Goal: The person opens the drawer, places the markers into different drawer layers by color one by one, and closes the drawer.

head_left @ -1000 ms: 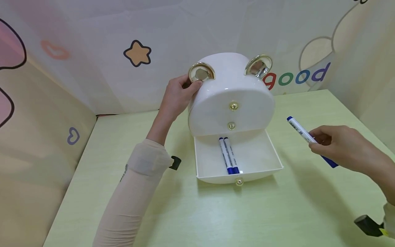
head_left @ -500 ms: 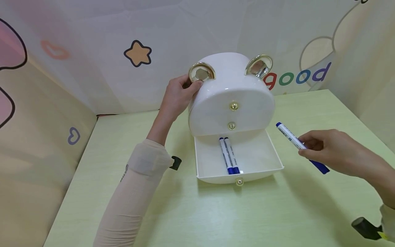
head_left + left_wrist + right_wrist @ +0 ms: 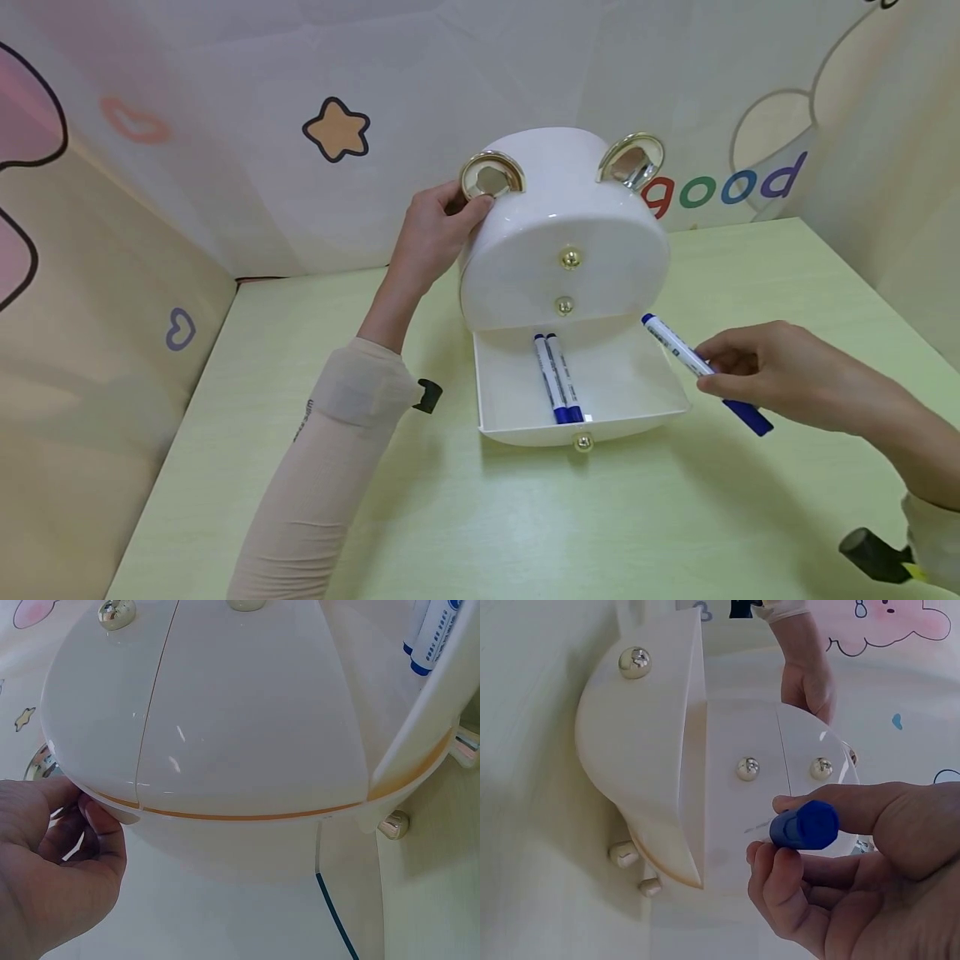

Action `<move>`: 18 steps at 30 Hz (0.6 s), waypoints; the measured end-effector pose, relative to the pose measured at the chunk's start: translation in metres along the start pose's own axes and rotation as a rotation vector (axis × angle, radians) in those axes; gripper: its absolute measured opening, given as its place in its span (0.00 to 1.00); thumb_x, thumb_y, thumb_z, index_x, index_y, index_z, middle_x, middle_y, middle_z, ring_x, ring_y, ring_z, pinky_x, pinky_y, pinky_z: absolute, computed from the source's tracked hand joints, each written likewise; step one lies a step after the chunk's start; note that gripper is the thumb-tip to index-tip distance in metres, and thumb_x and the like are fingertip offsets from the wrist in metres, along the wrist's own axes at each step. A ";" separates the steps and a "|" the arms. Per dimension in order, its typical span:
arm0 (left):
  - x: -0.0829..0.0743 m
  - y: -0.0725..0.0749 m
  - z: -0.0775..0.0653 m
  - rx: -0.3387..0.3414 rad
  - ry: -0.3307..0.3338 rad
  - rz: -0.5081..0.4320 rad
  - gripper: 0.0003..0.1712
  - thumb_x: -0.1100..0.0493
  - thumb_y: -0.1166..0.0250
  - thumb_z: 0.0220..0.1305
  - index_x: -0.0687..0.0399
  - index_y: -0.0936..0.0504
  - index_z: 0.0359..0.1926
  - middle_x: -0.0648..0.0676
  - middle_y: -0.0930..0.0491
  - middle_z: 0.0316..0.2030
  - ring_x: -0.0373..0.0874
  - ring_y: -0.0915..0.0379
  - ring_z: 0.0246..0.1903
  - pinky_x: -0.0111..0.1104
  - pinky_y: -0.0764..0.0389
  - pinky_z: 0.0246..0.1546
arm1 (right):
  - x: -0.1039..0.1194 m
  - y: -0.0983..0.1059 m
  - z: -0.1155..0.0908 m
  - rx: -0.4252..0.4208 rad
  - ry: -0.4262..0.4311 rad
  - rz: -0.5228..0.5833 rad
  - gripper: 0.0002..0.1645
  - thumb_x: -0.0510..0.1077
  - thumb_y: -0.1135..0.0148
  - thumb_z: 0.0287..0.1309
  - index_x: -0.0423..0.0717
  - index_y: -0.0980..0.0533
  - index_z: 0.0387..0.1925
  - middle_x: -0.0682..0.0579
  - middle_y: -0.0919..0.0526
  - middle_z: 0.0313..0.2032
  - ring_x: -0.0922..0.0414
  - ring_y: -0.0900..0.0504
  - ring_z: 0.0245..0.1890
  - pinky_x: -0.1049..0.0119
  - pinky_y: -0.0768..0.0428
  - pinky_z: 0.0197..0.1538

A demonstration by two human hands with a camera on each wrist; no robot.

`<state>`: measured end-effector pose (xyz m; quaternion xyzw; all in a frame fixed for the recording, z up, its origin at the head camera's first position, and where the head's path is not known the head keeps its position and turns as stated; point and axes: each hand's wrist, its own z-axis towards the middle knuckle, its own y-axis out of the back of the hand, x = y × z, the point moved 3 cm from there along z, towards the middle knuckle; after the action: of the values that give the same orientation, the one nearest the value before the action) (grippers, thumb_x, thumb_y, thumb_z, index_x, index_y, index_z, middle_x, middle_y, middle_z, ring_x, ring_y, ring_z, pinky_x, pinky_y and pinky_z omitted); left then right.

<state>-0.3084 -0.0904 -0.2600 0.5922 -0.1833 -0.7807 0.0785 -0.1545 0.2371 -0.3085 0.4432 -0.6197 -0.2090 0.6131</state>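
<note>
A white drawer storage box with gold-rimmed ears stands on the table, its bottom drawer pulled out. Inside that drawer two blue-capped whiteboard markers lie side by side. My left hand grips the box's upper left side by the left ear, thumb in front; its other fingers are partly hidden behind. My right hand pinches a third whiteboard marker between thumb and fingers, just right of the drawer, blue end toward the drawer's right edge. In the right wrist view the blue cap faces the camera.
Gold round knobs sit on the two upper drawer fronts, and another knob on the pulled-out one. The pale green table meets a printed backdrop close behind the box.
My right hand has moved left and slightly down with its marker, coming closer to the drawer. My left hand, the box and the two markers inside have stayed put.
</note>
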 end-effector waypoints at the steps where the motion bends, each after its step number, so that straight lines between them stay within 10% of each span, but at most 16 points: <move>1: 0.000 0.000 0.000 0.000 -0.001 0.000 0.11 0.57 0.36 0.75 0.61 0.16 0.49 0.55 0.25 0.35 0.45 0.31 0.39 0.29 0.28 0.36 | 0.001 -0.001 0.001 0.007 0.000 0.006 0.21 0.41 0.29 0.65 0.31 0.20 0.54 0.55 0.17 0.34 0.57 0.21 0.32 0.67 0.22 0.33; 18: -0.001 0.000 0.000 -0.002 0.000 0.005 0.11 0.57 0.36 0.75 0.62 0.17 0.47 0.55 0.25 0.35 0.45 0.31 0.38 0.29 0.29 0.36 | 0.020 -0.015 0.028 0.124 -0.018 0.058 0.22 0.43 0.31 0.66 0.31 0.20 0.55 0.54 0.17 0.28 0.56 0.21 0.25 0.64 0.23 0.29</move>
<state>-0.3079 -0.0898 -0.2598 0.5918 -0.1839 -0.7807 0.0808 -0.1737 0.2053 -0.3134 0.4603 -0.6495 -0.1563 0.5847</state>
